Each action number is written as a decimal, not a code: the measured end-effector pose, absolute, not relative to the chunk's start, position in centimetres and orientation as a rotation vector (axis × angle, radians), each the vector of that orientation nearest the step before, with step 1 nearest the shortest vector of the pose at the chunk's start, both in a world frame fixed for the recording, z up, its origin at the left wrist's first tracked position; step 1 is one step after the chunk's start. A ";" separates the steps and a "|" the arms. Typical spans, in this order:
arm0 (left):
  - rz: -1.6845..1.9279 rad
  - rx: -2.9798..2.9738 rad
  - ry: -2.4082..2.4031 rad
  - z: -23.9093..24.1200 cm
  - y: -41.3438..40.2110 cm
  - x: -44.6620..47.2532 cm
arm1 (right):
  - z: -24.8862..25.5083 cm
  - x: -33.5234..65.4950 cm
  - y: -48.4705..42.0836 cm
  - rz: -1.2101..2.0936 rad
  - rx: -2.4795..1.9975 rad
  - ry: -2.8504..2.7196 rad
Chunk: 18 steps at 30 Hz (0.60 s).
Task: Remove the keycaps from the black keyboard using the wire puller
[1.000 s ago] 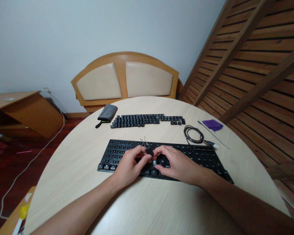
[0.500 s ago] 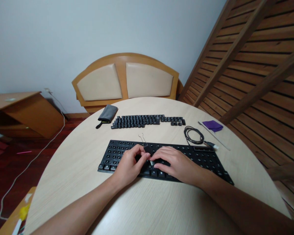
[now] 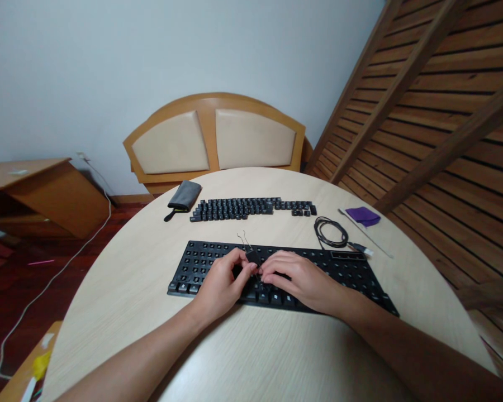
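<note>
A black keyboard (image 3: 218,247) lies across the table, most of its keys bare of caps, with a row of keycaps still on along its near edge. Over its middle, my left hand (image 3: 221,279) pinches a keycap puller (image 3: 252,257) by its dark handle; two thin wire prongs stick out on the far side. My right hand (image 3: 295,276) is closed just right of the puller, thumb and fingertips together near its lower end. Whatever is between those fingertips is too small and covered to make out.
Behind the keyboard, loose keycaps (image 3: 230,209) stand in rows. A grey pouch (image 3: 185,195) lies at the far left. To the right are a coiled cable (image 3: 332,231), a thin rod (image 3: 369,234) and a purple cloth (image 3: 362,216). A slatted wooden panel (image 3: 436,111) leans beside the round table (image 3: 121,312).
My right thumb has moved up to meet the fingertips, and the pale bit seen between them before is covered. My left hand keeps its hold on the puller.
</note>
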<state>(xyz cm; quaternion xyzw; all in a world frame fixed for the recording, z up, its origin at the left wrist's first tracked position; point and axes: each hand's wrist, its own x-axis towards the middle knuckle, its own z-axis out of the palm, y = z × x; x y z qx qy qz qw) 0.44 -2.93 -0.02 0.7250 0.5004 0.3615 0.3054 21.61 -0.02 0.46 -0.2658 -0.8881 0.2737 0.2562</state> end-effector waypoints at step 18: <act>0.943 1.897 1.330 0.1 -2.8 0.3 | 0.2 21.8 0.3 1.005 -1.097 -2.052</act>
